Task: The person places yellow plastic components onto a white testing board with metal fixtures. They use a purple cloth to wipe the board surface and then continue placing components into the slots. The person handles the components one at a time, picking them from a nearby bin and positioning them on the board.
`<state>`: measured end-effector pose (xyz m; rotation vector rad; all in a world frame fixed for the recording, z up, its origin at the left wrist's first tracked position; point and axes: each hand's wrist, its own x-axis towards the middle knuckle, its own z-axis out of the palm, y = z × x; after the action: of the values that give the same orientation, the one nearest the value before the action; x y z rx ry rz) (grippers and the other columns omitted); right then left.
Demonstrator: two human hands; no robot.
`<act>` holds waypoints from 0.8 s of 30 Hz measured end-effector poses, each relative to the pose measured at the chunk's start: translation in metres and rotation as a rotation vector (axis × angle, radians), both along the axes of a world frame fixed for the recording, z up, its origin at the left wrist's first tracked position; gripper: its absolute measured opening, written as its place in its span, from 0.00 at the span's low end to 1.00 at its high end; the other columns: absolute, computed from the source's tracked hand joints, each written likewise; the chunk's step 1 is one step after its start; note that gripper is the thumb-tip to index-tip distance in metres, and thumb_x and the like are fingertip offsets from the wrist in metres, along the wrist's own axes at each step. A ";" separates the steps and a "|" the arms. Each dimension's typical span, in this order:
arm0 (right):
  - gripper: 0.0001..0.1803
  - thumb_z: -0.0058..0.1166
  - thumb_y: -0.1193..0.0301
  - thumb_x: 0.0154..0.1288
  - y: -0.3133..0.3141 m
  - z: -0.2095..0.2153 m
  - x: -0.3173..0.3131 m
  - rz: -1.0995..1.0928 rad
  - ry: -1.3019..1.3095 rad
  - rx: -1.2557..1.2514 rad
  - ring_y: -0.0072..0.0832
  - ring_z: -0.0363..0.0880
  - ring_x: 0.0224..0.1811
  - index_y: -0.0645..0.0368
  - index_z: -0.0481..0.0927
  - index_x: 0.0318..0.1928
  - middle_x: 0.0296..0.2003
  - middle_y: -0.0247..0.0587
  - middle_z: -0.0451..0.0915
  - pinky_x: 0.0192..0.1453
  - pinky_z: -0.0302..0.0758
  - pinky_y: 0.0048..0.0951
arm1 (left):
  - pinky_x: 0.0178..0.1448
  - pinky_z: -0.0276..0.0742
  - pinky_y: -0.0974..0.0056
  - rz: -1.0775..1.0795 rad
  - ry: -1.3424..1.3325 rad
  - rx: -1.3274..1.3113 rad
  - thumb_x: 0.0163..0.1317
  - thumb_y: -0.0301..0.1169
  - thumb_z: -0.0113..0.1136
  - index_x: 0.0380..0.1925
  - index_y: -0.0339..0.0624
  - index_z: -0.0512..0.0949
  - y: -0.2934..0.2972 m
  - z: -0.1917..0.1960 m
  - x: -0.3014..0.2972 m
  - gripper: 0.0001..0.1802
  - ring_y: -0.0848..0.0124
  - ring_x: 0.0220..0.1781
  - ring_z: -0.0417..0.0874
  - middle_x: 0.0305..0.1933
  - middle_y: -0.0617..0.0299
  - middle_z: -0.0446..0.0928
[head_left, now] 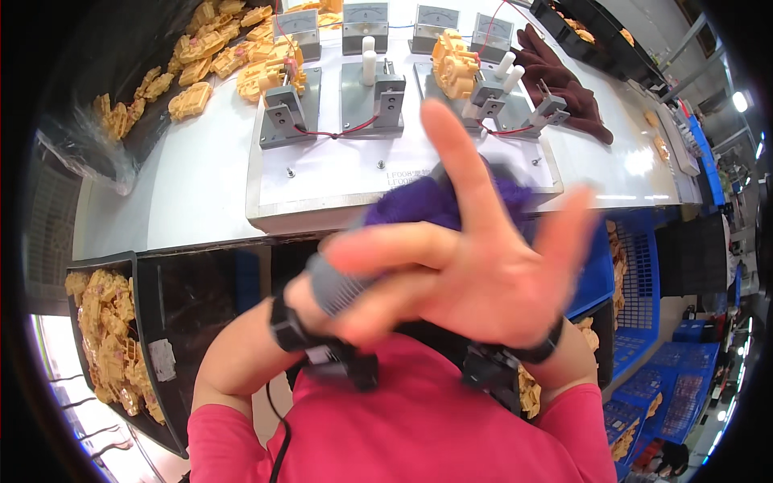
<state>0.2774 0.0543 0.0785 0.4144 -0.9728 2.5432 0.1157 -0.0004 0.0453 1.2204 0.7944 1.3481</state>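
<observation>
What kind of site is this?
Likely a factory workshop, at a small-parts test or assembly bench: wired metal fixtures with analog meters behind them, heaps of yellowish molded parts, and blue plastic crates at the right.
</observation>
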 end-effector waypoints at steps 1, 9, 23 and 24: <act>0.55 0.20 0.21 0.56 0.000 -0.001 -0.008 0.041 -0.015 -0.094 0.57 0.73 0.65 0.28 0.20 0.76 0.70 0.66 0.61 0.70 0.67 0.51 | 0.58 0.79 0.65 0.009 0.176 0.016 0.69 0.28 0.57 0.63 0.39 0.70 -0.017 -0.007 0.007 0.23 0.71 0.54 0.82 0.53 0.58 0.78; 0.50 0.43 0.37 0.67 0.018 0.005 0.033 -0.544 -0.475 0.850 0.55 0.76 0.62 0.47 0.36 0.76 0.67 0.67 0.66 0.68 0.70 0.51 | 0.48 0.81 0.64 0.091 0.189 -0.089 0.67 0.27 0.58 0.64 0.38 0.69 -0.005 0.010 0.004 0.25 0.69 0.51 0.83 0.56 0.56 0.78; 0.17 0.46 0.73 0.73 0.078 -0.026 0.133 -1.685 -1.079 1.460 0.38 0.83 0.46 0.64 0.73 0.59 0.44 0.50 0.82 0.52 0.77 0.34 | 0.67 0.70 0.63 -0.343 0.248 -0.196 0.69 0.29 0.53 0.67 0.34 0.68 -0.015 0.039 0.014 0.27 0.65 0.62 0.77 0.62 0.50 0.75; 0.19 0.43 0.71 0.77 0.095 -0.028 0.154 -1.729 -1.229 1.404 0.33 0.77 0.56 0.64 0.72 0.62 0.54 0.47 0.79 0.62 0.71 0.34 | 0.70 0.68 0.62 -0.339 0.307 -0.113 0.69 0.27 0.51 0.67 0.33 0.69 -0.015 0.041 0.000 0.26 0.66 0.65 0.75 0.65 0.50 0.74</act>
<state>0.4309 0.1490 0.0509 -1.2570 -1.9284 0.0686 0.1161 -0.0154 0.0866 1.4175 0.8203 0.8427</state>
